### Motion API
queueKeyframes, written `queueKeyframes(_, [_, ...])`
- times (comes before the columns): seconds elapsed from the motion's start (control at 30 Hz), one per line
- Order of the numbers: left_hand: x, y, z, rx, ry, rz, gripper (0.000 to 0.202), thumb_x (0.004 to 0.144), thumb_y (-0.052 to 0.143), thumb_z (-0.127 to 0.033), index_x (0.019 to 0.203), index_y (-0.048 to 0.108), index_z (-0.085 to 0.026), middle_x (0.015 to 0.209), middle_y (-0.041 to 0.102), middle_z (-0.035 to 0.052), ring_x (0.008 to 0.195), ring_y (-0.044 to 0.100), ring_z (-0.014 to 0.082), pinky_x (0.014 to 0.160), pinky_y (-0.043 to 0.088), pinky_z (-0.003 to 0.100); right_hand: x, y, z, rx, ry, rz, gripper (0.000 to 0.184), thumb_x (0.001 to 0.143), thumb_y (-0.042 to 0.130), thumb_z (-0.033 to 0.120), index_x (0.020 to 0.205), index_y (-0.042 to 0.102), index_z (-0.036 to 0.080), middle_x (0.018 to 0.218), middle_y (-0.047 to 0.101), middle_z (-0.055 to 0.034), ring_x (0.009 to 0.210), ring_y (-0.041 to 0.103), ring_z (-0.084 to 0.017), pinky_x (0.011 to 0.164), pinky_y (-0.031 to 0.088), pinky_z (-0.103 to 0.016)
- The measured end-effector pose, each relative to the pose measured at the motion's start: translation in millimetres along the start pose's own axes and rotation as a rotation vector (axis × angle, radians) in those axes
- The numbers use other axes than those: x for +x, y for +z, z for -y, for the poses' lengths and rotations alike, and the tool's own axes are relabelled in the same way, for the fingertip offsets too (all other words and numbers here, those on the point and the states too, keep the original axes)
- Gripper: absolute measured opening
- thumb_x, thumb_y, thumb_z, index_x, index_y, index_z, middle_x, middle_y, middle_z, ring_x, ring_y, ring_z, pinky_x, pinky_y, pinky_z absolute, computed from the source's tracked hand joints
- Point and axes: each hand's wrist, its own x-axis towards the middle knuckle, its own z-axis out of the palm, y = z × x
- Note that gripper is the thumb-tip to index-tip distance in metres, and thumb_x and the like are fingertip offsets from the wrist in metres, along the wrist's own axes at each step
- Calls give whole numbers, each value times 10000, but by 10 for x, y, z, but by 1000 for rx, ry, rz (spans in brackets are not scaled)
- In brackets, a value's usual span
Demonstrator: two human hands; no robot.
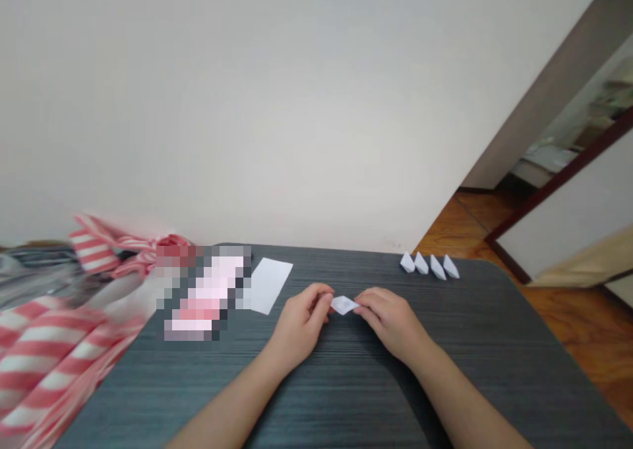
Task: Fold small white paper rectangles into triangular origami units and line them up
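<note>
Between my two hands is a small folded white paper boat [343, 304], held just above the dark table [316, 396]. My left hand [305, 320] pinches its left tip between thumb and fingers. At the opposite tip, my right hand [388, 317] has a similar pinch. The boat's middle shows between them, with its ends covered by my fingertips. Several finished-looking paper boats [421, 263] stand in a row at the back right of the table. Left of my left hand lies a flat white sheet of paper [271, 284].
A pixelated pinkish rectangular item [210, 294] lies on the table's left side. Red-and-white striped cloth [44, 357] is heaped beyond the left edge. A pale wall [297, 106] rises behind the table, and wooden floor [588, 324] shows at the right.
</note>
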Motion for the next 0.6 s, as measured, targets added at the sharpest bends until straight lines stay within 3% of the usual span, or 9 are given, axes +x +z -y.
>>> queueKeyframes(0.17, [47, 10, -22, -10, -26, 36, 341, 949, 413, -444, 1124, 543, -182, 816, 679, 31, 659, 631, 172, 617, 505, 282, 16, -162, -50, -100, 46, -43, 190, 988, 497, 299, 915, 666, 252, 915, 709, -45, 873, 655, -203, 803, 536, -325])
queueKeyframes(0.23, [56, 3, -27, 33, -21, 51, 343, 942, 412, -453, 1105, 544, -183, 820, 677, 32, 677, 634, 179, 640, 506, 294, 5, -295, -123, -140, 107, -141, 183, 979, 501, 307, 922, 673, 280, 931, 716, -37, 886, 659, -205, 819, 541, -321])
queueKeyframes(0.37, [54, -19, -25, 170, 44, 101, 304, 924, 432, -445, 1010, 587, -198, 794, 675, 24, 707, 632, 195, 663, 487, 304, -84, -714, -373, -288, 279, -375, 240, 961, 485, 386, 914, 692, 276, 901, 730, -76, 850, 663, -259, 769, 536, -369])
queueKeyframes(0.5, [35, -41, -36, 207, 97, 114, 291, 938, 408, -422, 963, 601, -205, 777, 667, 13, 710, 623, 188, 683, 466, 299, -285, -1184, -688, -452, 488, -618, 396, 945, 438, 457, 959, 701, 161, 926, 734, -144, 866, 657, -282, 786, 491, -378])
queueKeyframes(0.6, [26, -56, -53, 223, 108, 104, 282, 935, 413, -413, 935, 603, -204, 771, 666, 14, 717, 621, 191, 684, 457, 296, -503, -1401, -904, -536, 632, -677, 487, 921, 426, 498, 972, 718, 111, 916, 738, -179, 841, 663, -299, 771, 471, -390])
